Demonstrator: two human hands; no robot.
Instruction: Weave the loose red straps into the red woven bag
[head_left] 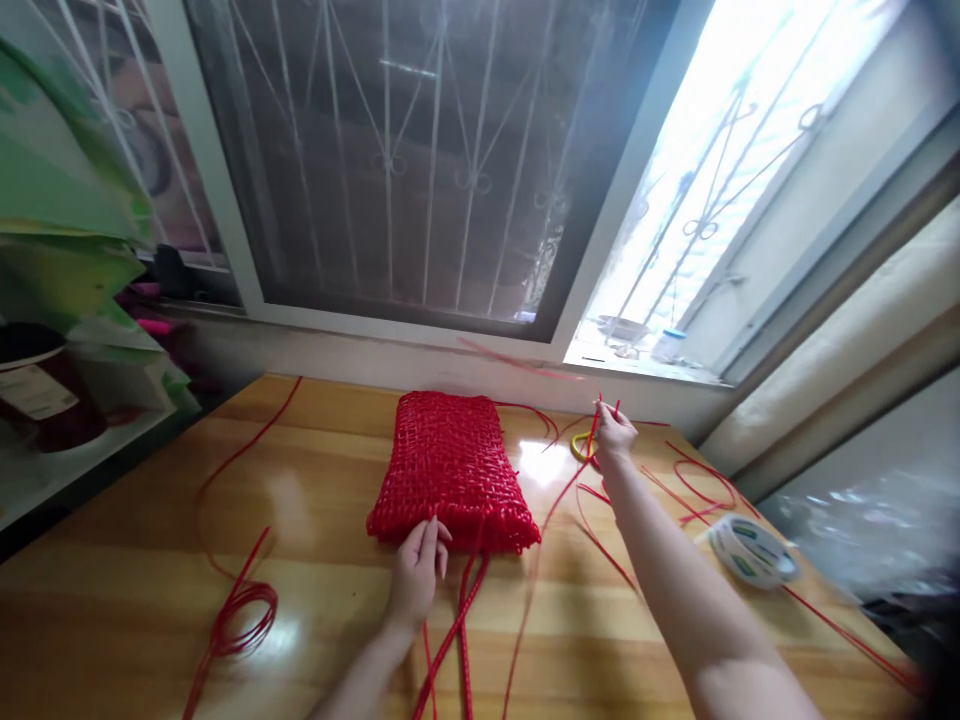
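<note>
A red woven bag (454, 460) lies on the wooden table, with braided red cords (463, 640) trailing from its near edge. My left hand (421, 560) pinches at that near edge, thumb and finger together; what lies between them is too small to tell. Out to the right, my right hand (615, 430) is closed on red cord, whose ends stick up past the fingers. Beside it on the table is a yellow ring-shaped thing (580, 446), perhaps a scissors handle. A blurred red strand (517, 362) hangs in the air behind the bag.
A coil of red cord (246, 618) lies at the left of the table (330, 620). Rolls of tape (752, 552) and loose red strands (705, 485) are at the right. Behind stands a barred window (405, 170); a dark red container (49, 390) sits at far left.
</note>
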